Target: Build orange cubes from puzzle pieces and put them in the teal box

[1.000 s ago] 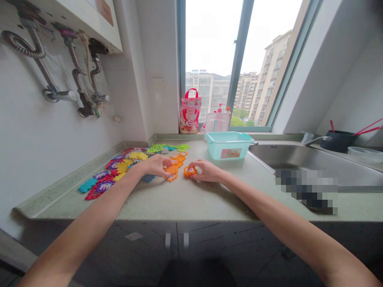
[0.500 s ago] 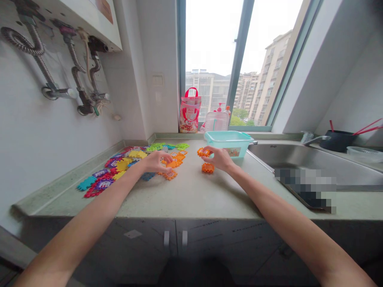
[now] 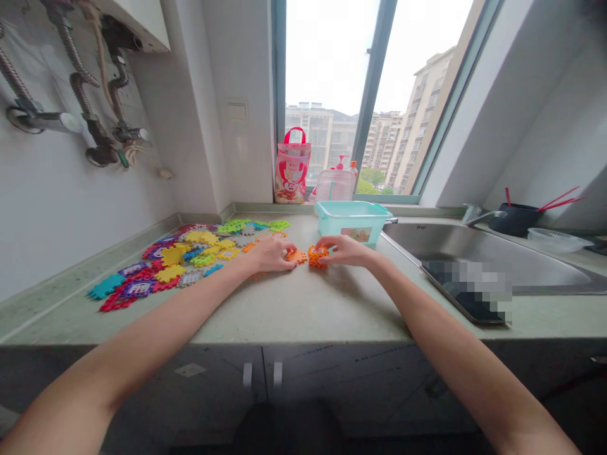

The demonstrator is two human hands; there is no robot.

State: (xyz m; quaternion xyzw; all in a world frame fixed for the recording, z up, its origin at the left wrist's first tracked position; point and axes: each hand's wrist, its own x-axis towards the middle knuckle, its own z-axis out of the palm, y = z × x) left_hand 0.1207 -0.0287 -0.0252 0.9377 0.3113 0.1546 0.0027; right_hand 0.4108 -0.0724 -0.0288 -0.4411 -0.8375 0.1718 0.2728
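My left hand (image 3: 274, 254) pinches an orange toothed plastic building piece (image 3: 297, 256) just above the counter. Close to its right, my right hand (image 3: 345, 250) has its fingers closed on a small stack of orange building pieces (image 3: 317, 256) standing on the counter. Left of my left hand spreads a loose heap of toothed pieces, among them a yellow piece (image 3: 173, 255), a purple piece (image 3: 137, 288) and a teal piece (image 3: 105, 286). Part of the orange group is hidden behind my left hand.
Behind my right hand stands a mint-green plastic tub (image 3: 353, 218). To the right lie a steel sink (image 3: 441, 243) and a dark flat object, partly blurred out (image 3: 469, 303), at its front rim. A pink-and-red bag (image 3: 291, 170) stands by the window.
My left hand has moved right, bringing an orange piece beside the stack. My right hand has lowered its orange piece onto the other one. The view has shifted slightly.
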